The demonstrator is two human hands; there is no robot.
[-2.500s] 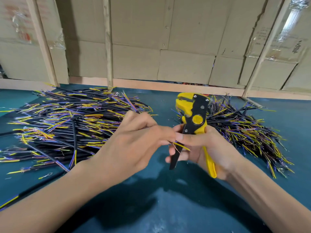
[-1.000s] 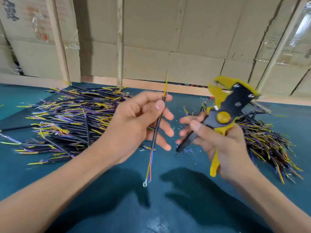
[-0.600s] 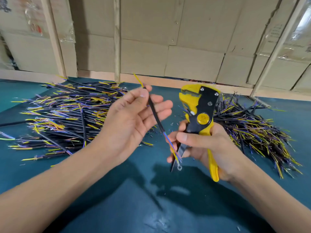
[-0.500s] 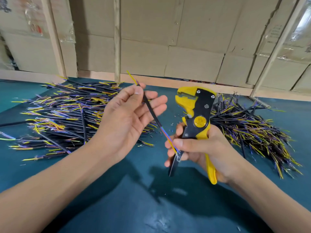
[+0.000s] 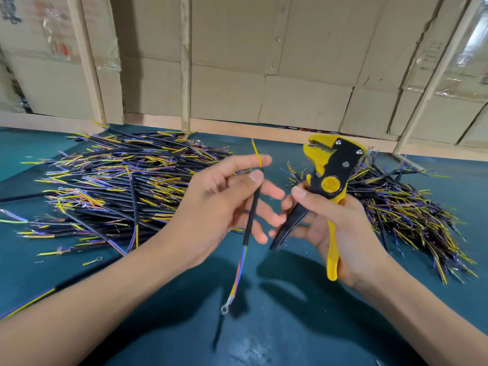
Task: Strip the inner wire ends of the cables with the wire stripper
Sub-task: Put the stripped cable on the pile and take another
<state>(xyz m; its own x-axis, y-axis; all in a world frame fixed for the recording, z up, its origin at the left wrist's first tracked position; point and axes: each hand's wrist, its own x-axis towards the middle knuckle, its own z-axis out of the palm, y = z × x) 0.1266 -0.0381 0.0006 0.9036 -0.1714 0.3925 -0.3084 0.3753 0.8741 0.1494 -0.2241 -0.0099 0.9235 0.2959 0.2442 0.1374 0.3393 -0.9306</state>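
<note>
left hand [image 5: 216, 204] pinching cable [image 5: 250, 210] — right hand [image 5: 340, 228] gripping wire stripper [image 5: 327, 186]

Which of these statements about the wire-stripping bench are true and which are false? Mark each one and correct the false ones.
1. The left hand holds one black cable. True.
2. The wire stripper lies on the table. False: the right hand grips it above the table.
3. A ring terminal hangs at the cable's lower end. True.
4. The stripper's head is clamped on the cable. False: stripper and cable are apart.
5. Cable piles lie on both sides of the hands. True.
</note>
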